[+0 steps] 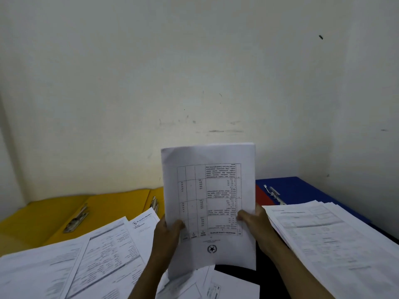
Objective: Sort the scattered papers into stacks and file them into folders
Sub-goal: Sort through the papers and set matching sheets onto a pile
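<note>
A dark table (pixel 237 269) is set in the corner of a room with pale, scuffed walls (pixel 194 72). Yellow folders (pixel 54 214) are laid open at the far left, a blue folder (pixel 302 188) and a red folder (pixel 262 196) at the far right. Loose papers (pixel 75 262) are spread at the near left, and a fanned stack (pixel 336 240) lies at the right. A sheaf of papers (pixel 208 203) is held upright over the middle, long axis vertical, its print upside down. Its left edge is gripped by the left hand (pixel 167 234), its right edge by the right hand (pixel 257 225), thumbs on the front.
</note>
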